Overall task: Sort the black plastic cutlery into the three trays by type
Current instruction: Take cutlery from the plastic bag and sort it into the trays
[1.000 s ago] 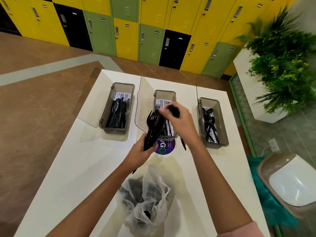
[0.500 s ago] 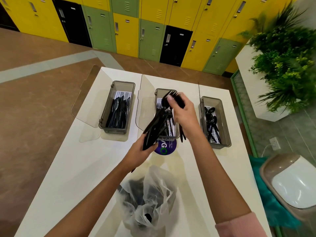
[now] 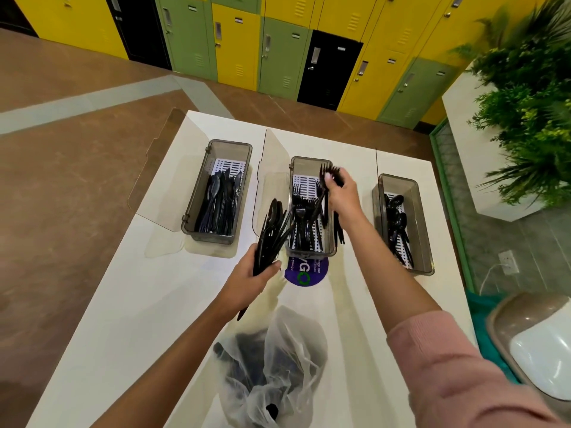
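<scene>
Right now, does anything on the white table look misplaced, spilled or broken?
Nothing is spilled or broken. The left grey plastic tray, middle tray and right tray each seem to hold one type. Only the bunch of black plastic forks gripped by the right hand hangs with its handles outside the middle tray's right wall.

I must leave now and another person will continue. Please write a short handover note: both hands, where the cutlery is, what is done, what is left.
Left hand grips a cutlery bundle, spoon bowls showing, beside the middle tray. Right hand holds a fork bunch over that tray, not released.
Done so far: knives lie in the left tray, sorted forks in the middle tray, spoons in the right tray.
Left: drop the fork bunch, sort the cutlery bundle, then the dark pieces in the plastic bag.
</scene>
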